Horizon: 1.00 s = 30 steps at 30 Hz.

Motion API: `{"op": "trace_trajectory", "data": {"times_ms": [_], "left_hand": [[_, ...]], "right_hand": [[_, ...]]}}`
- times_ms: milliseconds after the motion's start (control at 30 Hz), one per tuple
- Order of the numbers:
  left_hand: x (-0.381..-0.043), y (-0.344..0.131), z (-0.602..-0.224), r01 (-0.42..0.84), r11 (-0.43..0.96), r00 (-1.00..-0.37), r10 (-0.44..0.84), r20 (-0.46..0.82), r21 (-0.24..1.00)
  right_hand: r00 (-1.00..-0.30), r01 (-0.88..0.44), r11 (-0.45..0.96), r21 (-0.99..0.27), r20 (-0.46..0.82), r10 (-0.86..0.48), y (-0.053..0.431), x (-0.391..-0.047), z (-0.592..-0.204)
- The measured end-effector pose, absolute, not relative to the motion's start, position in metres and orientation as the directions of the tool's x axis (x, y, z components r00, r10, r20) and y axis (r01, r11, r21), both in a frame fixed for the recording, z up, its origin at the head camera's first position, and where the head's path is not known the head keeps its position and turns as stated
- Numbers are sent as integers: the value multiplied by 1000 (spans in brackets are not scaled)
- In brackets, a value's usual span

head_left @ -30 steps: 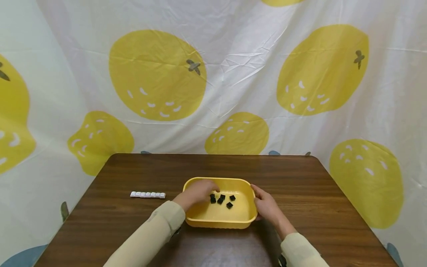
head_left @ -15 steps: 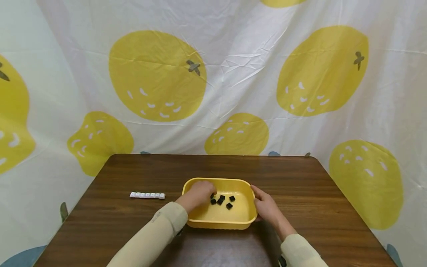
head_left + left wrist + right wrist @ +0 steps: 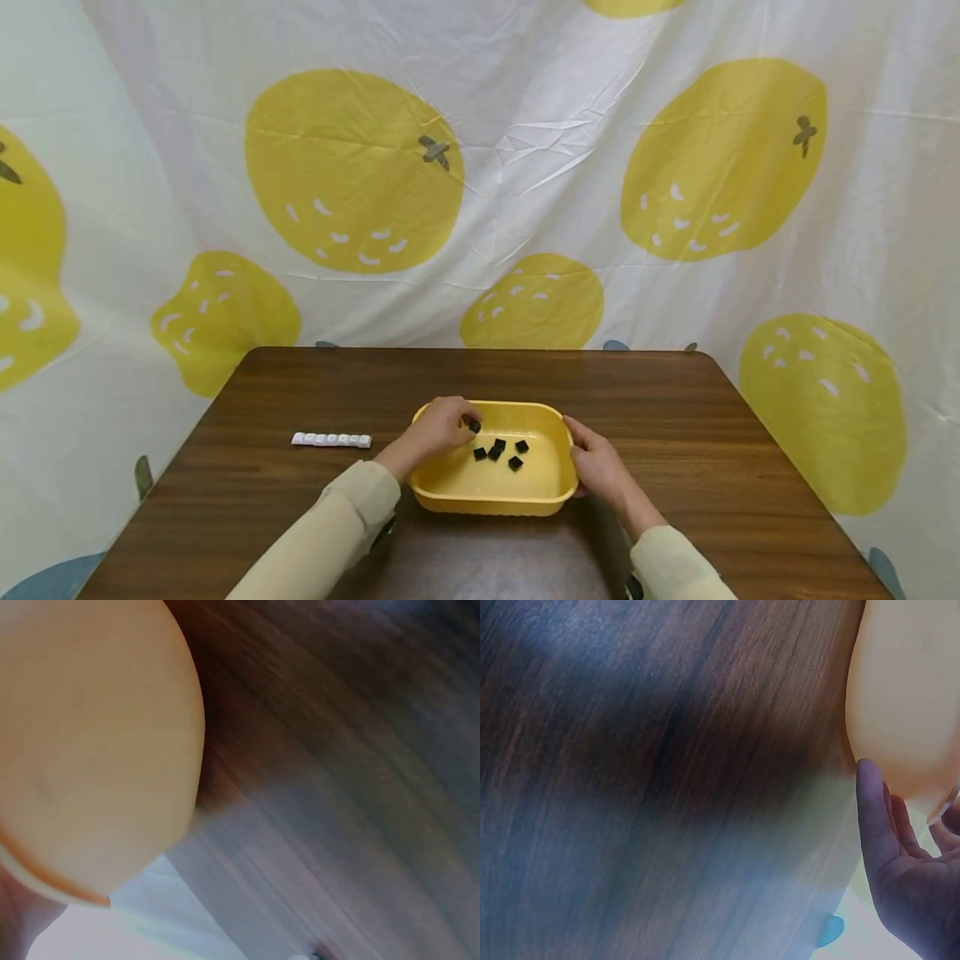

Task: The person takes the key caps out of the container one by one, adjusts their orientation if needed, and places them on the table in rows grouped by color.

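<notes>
A yellow plastic basin (image 3: 491, 505) stands on the table with several small black keycaps (image 3: 516, 462) on its floor. Over its left part, my left hand (image 3: 437, 427) pinches one black keycap (image 3: 474, 426) between thumb and fingers, lifted off the floor. My right hand (image 3: 600, 462) grips the basin's right end; in the right wrist view its fingers (image 3: 876, 814) lie along the outer wall while the thumb is at the rim. Only the basin's outer wall (image 3: 105, 750) and a bit of hand show in the left wrist view; the pinched keycap is hidden there.
Left of the basin, a straight row of several white keycaps (image 3: 332, 439) lies on the brown wooden table (image 3: 660, 392). A white curtain (image 3: 525, 192) with yellow lemon prints hangs behind the table's far edge.
My left hand has reached down to a keycap at the left of the group, pinched it and raised it slightly back and left. The right hand keeps its hold on the basin.
</notes>
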State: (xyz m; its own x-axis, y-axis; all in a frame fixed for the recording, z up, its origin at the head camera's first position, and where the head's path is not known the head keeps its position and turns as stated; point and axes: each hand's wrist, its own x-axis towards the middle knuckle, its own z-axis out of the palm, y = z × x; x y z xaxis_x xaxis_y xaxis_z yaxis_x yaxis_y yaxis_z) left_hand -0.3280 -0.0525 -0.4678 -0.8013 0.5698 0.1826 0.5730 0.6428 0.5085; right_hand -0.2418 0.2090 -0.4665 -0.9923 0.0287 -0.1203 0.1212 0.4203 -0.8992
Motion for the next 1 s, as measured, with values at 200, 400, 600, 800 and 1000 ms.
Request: {"op": "trace_trajectory", "data": {"times_ms": [200,400,600,800,1000], "left_hand": [[-325,-71,-466,472,590,-861,469,198,656],[-320,-87,-460,325,534,-922,363,136,780],[-319,-106,-456,263,479,-952,270,145,837],[-310,-136,-462,252,490,-957,252,141,835],[-299,-170,-477,301,532,-944,283,169,791]], "right_hand": [[-992,121,419,-900,-120,28,209,-241,-466],[-991,130,418,-899,-127,34,209,-241,-466],[-991,136,420,-898,-128,46,210,-242,-468],[-992,125,414,-902,-118,42,208,-241,-469],[-993,118,407,-906,-111,40,208,-242,-467]]}}
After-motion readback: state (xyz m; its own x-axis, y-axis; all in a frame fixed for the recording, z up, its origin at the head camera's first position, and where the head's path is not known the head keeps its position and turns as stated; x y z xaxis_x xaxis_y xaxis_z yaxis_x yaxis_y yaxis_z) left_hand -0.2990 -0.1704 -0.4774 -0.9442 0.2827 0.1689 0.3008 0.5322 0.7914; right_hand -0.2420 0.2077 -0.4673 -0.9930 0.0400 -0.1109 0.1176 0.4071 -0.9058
